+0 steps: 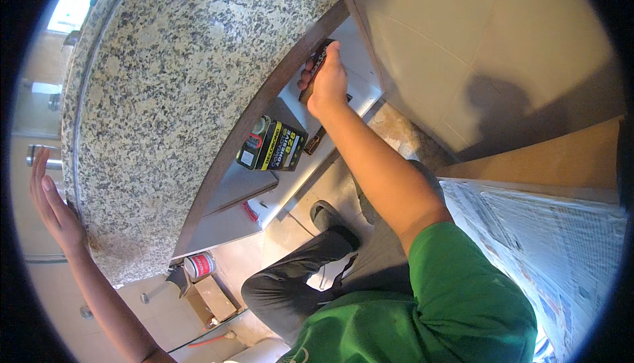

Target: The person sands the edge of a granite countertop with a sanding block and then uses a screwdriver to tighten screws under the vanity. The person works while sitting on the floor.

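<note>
A speckled granite countertop (165, 92) covers an open cabinet (218, 234). At the cabinet's opening is a dark brown object (319, 65), clamped in the right hand's (329, 87) curled fingers; a black-and-yellow can (274, 146) sits nearby. The left hand (61, 221), fingers extended, grips nothing beside the countertop. Apparent step: handling the object within the cabinet; the next move calls for a firm hold, clear of the can.

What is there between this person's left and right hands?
In the head view, mostly the speckled stone countertop, then the brown strip along its edge, lies between the left hand and the right hand.
</note>
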`<action>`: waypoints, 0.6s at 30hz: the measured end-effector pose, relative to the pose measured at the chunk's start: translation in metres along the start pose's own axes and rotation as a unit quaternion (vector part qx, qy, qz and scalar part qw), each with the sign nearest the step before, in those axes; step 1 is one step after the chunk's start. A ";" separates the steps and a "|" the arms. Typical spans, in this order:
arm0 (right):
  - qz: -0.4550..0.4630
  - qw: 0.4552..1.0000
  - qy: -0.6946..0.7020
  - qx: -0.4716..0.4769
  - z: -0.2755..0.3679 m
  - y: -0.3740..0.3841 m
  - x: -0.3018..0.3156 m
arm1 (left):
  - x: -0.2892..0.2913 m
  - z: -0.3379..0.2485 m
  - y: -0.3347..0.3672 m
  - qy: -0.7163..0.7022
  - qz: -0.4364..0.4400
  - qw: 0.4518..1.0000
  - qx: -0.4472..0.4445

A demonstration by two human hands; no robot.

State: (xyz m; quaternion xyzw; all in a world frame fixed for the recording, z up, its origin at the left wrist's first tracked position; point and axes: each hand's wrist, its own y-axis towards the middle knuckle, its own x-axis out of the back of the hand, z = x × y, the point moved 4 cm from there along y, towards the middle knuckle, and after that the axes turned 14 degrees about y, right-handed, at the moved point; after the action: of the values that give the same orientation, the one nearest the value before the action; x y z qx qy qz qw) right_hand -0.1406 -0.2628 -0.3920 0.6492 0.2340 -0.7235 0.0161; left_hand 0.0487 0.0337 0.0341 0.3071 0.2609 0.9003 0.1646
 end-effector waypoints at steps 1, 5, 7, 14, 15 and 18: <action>0.007 1.000 0.007 -0.002 0.006 0.004 -0.001 | 0.000 0.001 -0.001 -0.002 0.000 1.000 0.001; 0.030 0.999 0.009 -0.007 0.035 0.021 -0.005 | 0.001 0.000 0.000 -0.004 0.000 1.000 -0.003; 0.025 1.000 -0.003 -0.002 0.040 0.020 -0.006 | -0.001 0.001 -0.003 -0.018 -0.001 1.000 0.010; 0.076 0.997 -0.011 -0.016 0.036 0.022 0.005 | -0.007 0.004 -0.006 -0.086 0.006 0.996 0.028; 0.079 0.997 -0.003 -0.017 0.035 0.020 0.004 | -0.009 0.007 -0.007 -0.092 0.009 0.995 0.033; 0.087 0.996 -0.010 -0.023 0.037 0.015 0.001 | -0.010 0.012 -0.009 -0.098 0.018 0.994 0.032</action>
State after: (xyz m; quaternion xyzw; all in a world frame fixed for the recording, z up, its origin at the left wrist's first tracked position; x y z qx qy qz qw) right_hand -0.1702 -0.2891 -0.3964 0.6594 0.1928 -0.7202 0.0965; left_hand 0.0656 0.0408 0.0324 0.4041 0.2668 0.8596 0.1629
